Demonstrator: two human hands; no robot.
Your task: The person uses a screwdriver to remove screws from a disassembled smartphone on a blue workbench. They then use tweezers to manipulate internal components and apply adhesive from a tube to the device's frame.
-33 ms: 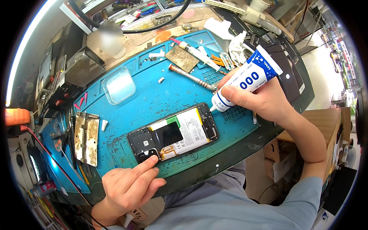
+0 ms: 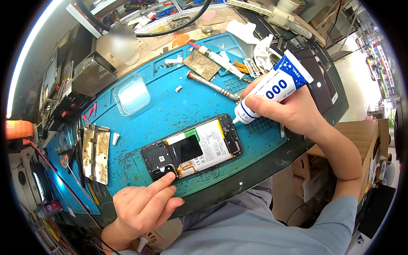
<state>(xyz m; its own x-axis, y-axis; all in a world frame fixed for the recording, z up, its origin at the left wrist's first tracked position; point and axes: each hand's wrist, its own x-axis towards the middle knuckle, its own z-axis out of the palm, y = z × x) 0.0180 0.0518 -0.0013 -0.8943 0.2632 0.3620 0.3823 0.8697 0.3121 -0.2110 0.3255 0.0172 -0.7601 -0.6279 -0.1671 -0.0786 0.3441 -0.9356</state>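
An opened phone [image 2: 193, 146] lies back side up on the blue mat, its white battery exposed and a black sheet partly over it. My left hand [image 2: 144, 208] rests its stretched index fingertip on the camera end at the phone's lower left corner; the other fingers are loosely bent around nothing. My right hand [image 2: 293, 112] is closed around a white and blue glue tube [image 2: 272, 91], tilted with its nozzle down. The narrow tip is by the phone's upper right edge; whether it touches the frame I cannot tell. A small white cap [image 2: 115, 138] stands left of the phone.
The blue mat [image 2: 165, 102] also bears a clear plastic box [image 2: 131, 95], a screwdriver [image 2: 212, 86], a syringe [image 2: 221, 59] and a metal plate [image 2: 201, 65]. A worn metal fixture [image 2: 96, 153] lies at left. Dark phone panels [image 2: 316, 76] are stacked at right.
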